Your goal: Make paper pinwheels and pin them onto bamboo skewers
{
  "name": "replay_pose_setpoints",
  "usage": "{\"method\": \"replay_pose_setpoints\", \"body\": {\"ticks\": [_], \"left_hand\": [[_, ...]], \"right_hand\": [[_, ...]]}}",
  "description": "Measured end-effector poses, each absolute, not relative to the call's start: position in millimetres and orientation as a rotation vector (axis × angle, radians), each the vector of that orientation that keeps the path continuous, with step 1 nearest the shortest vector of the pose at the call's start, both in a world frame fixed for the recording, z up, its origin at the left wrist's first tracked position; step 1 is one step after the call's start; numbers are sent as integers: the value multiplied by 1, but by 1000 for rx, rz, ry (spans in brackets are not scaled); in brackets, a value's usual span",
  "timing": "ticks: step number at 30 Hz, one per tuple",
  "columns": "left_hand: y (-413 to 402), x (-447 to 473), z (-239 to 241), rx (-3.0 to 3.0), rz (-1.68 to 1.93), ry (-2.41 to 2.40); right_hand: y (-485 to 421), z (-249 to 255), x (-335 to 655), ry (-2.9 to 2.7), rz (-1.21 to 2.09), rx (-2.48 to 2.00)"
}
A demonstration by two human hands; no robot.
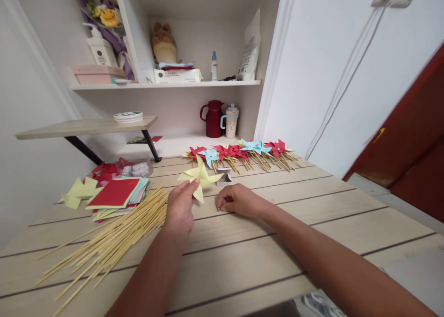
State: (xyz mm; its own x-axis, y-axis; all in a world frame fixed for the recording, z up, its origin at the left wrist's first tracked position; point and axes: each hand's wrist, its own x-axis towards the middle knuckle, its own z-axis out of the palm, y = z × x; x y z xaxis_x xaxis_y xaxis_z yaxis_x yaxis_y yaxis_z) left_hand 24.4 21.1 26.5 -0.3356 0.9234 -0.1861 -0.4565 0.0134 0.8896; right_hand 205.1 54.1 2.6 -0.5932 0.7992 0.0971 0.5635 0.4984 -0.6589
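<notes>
My left hand [182,206] is closed, with thumb and fingers pinching a pale yellow paper pinwheel [199,173] just above the table. My right hand [237,200] rests low over the tabletop, its thumb and index finger pressed together. At those fingertips is a tiny shiny speck, too small to name. Right behind this hand stands a small open box [224,177]; its contents are not clear. A bundle of thin wooden sticks [128,236] lies to the left of my left hand.
Finished pinwheels on sticks [239,153] line the table's back edge. At left are stacked coloured paper sheets [116,193], another yellow pinwheel [79,192] and a clear plastic container [137,168] beneath a small raised shelf [86,126]. A red jug [214,119] and a cup [231,122] stand behind.
</notes>
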Motion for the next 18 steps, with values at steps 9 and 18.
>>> {"method": "replay_pose_setpoints", "body": {"ticks": [9, 18], "left_hand": [[21, 24, 25, 590, 1569, 1155], [23, 22, 22, 603, 1560, 1149]], "right_hand": [[56, -2, 206, -2208, 1087, -1057], [55, -2, 205, -2229, 1028, -1076]]}}
